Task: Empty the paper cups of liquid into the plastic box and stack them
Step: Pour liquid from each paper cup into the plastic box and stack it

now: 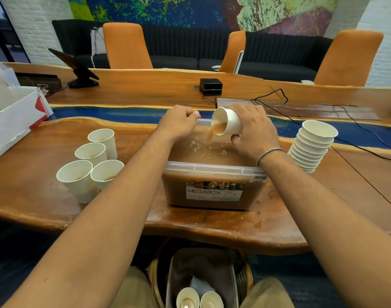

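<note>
Brown liquid streams from the paper cup that my right hand grips, tilted over the plastic box. My left hand curls over the box's far rim. Toward the counter's right end stands a stack of emptied cups. Toward its left end, four cups hold liquid. I judge the job well past halfway.

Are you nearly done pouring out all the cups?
More than halfway. Done: a tall stack of empty cups stands right of the plastic box. In hand: the right hand tips a cup, pouring brown liquid into the box, while the left hand holds its far rim. Left: four cups on the left wait to be emptied and stacked.
</note>
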### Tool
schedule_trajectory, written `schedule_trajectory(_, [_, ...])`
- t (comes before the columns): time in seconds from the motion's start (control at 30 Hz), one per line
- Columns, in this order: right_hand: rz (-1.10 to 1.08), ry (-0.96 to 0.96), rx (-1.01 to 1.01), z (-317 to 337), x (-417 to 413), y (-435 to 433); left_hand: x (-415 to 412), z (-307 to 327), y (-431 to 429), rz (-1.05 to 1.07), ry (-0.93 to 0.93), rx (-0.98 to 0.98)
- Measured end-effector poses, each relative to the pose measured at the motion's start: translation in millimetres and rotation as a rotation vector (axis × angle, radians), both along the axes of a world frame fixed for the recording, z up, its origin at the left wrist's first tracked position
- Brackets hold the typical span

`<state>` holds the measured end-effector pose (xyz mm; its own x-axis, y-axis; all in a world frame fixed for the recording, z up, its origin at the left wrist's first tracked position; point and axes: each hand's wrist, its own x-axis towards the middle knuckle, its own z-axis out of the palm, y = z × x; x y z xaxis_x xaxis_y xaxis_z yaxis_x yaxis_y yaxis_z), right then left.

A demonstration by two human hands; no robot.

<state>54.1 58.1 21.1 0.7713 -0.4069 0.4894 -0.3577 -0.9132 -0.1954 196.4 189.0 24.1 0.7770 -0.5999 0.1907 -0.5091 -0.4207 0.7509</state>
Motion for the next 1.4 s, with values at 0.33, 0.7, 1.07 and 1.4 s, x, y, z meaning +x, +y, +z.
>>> schedule_trajectory(0.33, [-0.009,0.009,-0.039,0.9,-0.6,1.1,-0.9,1.6,1.4,0.000,0.004,0.022])
schedule_trajectory(0.7, [-0.013,0.016,-0.079,0.7,0.8,1.5,-3.2,2.3,0.3,0.016,0.037,-0.006])
schedule_trajectory(1.07, [-0.034,0.016,-0.182,1.1,1.2,2.1,-0.3,0.9,-0.8,0.003,0.026,0.004])
schedule_trajectory(1.4, [-0.030,0.017,-0.252,0.1,2.0,4.0,1.8,-0.8,-1.7,0.007,0.023,0.003])
